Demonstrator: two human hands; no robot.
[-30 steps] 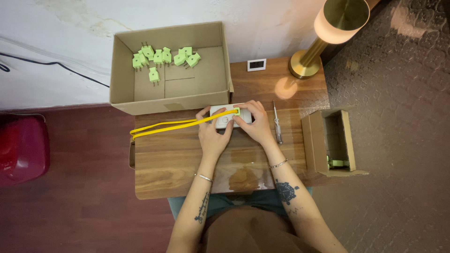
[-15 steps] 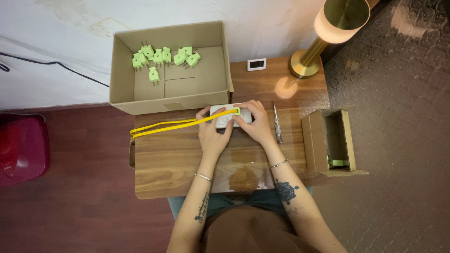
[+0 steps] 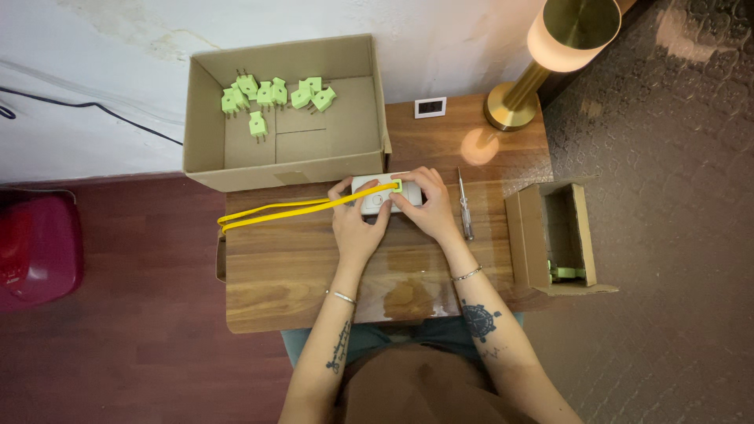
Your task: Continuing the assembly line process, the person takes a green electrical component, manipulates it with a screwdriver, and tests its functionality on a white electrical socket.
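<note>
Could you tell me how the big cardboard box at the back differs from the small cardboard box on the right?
The big cardboard box is far larger than the small cardboard box. The big one holds several green plugs scattered on its floor; the small one shows one greenish item at its near end. The big box overhangs the wooden table at the back left; the small one overhangs its right edge. Both are open-topped brown cardboard.
</note>
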